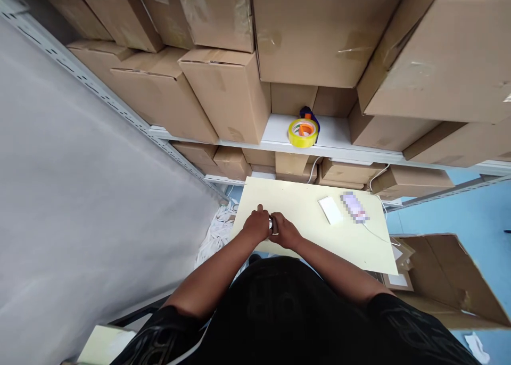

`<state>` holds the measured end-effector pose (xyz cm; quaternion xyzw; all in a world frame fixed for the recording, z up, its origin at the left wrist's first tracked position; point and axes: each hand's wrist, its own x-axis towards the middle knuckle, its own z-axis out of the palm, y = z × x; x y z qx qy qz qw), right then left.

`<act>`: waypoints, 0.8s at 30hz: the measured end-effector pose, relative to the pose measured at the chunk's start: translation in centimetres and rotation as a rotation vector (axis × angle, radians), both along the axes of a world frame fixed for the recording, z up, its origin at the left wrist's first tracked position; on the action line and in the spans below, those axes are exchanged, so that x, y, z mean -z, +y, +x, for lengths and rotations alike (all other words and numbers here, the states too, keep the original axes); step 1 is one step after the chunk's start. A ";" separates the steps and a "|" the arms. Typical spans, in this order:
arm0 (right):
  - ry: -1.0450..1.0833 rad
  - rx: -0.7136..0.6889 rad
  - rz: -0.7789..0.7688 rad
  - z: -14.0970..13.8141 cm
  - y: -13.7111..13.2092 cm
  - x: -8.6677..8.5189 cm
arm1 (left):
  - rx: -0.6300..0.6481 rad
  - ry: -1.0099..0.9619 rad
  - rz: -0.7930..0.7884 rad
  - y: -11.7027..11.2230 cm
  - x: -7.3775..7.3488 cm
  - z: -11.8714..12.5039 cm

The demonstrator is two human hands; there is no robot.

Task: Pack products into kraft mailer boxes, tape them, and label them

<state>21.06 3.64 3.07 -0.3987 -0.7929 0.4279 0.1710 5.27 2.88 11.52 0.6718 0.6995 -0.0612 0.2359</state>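
Observation:
My left hand (256, 225) and my right hand (286, 232) meet over the near left part of the pale yellow table (279, 195). Between them is a small dark and silver loop-shaped thing (273, 225), mostly covered by my fingers; its kind is too small to tell. Fingers of both hands are closed around it from either side. To the right on the tabletop lie a white flat rectangular item (330, 210) and a blurred-out phone (354, 207) with a white cable attached.
Shelves (335, 148) full of cardboard boxes (223, 96) rise behind the table. A tape dispenser with yellow tape (303, 132) sits on one shelf. An open carton (451, 274) stands at right on the blue floor. White crumpled material (217, 229) lies left, beside a grey wall (99, 195).

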 end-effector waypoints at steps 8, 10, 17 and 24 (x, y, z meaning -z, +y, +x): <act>-0.101 -0.078 0.004 -0.6 1.2 -0.4 | -0.055 0.019 -0.050 0.4 -1.6 0.5; -0.112 -0.075 0.019 -0.7 1.3 -0.5 | -0.059 0.037 0.005 0.0 -3.1 0.1; -0.083 -0.011 -0.015 -1.2 1.1 -1.7 | -0.114 -0.319 0.360 -0.9 -10.8 -5.0; 0.506 0.326 -0.455 -0.8 -0.6 -7.4 | -0.217 -1.214 0.450 0.0 -9.6 -11.6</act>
